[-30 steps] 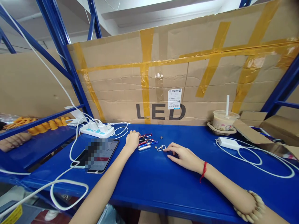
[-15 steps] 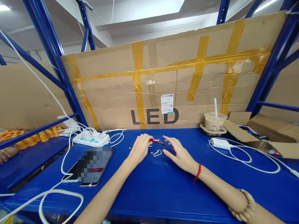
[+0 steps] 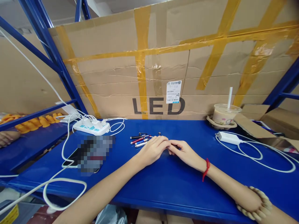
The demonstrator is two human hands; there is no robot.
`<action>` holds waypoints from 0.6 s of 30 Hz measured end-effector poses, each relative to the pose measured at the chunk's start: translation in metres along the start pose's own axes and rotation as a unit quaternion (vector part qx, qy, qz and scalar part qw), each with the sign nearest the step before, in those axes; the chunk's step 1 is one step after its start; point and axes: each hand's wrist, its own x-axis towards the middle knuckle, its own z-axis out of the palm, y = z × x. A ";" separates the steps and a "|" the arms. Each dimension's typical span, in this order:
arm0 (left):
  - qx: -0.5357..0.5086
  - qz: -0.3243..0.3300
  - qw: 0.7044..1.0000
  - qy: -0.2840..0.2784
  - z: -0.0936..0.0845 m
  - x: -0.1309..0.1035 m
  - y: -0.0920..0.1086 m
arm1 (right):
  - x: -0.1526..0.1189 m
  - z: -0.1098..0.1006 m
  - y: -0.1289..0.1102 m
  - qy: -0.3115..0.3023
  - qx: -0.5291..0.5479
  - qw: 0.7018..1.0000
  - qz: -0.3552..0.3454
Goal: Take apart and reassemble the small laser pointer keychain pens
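My left hand (image 3: 155, 150) is over the blue tabletop, fingers bent and pressed together, its fingertips meeting those of my right hand. My right hand (image 3: 184, 153) is closed, thumb against the fingers. A small dark thing (image 3: 174, 146) shows between them, mostly hidden, so its kind is unclear. Beside my left hand lie several slim pen-shaped pieces: a black one (image 3: 135, 137), a red one (image 3: 136, 141), a blue one (image 3: 139, 141) and a silver one (image 3: 140, 144). Their right ends are partly behind that hand. A tiny metallic piece (image 3: 159, 133) lies just beyond it.
On the left, a white power strip (image 3: 92, 127) with tangled cables stands behind a blurred tablet (image 3: 98, 154). At right are a lidded drink cup (image 3: 224, 114) in a carton holder, a white charger (image 3: 228, 137) with looped cable, and an open cardboard box (image 3: 280, 124). Cardboard closes the back.
My hands, apart before, have come together closer to me. The red piece at my left fingertips is no longer there; several pen-shaped pieces now lie grouped beside that hand. The view has tilted down.
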 end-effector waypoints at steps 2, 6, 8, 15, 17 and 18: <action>0.001 -0.009 1.000 -0.001 0.001 0.001 0.001 | 0.000 -0.001 0.002 0.006 -0.016 1.000 0.003; -0.007 -0.061 0.998 0.020 0.003 0.003 -0.002 | 0.002 -0.005 0.009 0.060 -0.050 0.997 -0.011; -0.012 -0.090 0.995 0.032 0.003 0.004 -0.005 | 0.003 -0.008 0.012 0.081 -0.066 0.994 -0.013; -0.110 -0.201 0.969 0.091 0.008 0.004 -0.009 | 0.003 -0.011 0.014 0.091 -0.113 0.989 0.010; -0.189 -0.245 0.944 0.118 0.010 0.004 -0.009 | 0.003 -0.010 0.014 0.093 -0.123 0.988 0.016; -0.224 -0.264 0.930 0.125 0.010 0.005 -0.009 | 0.003 -0.009 0.015 0.093 -0.125 0.988 0.016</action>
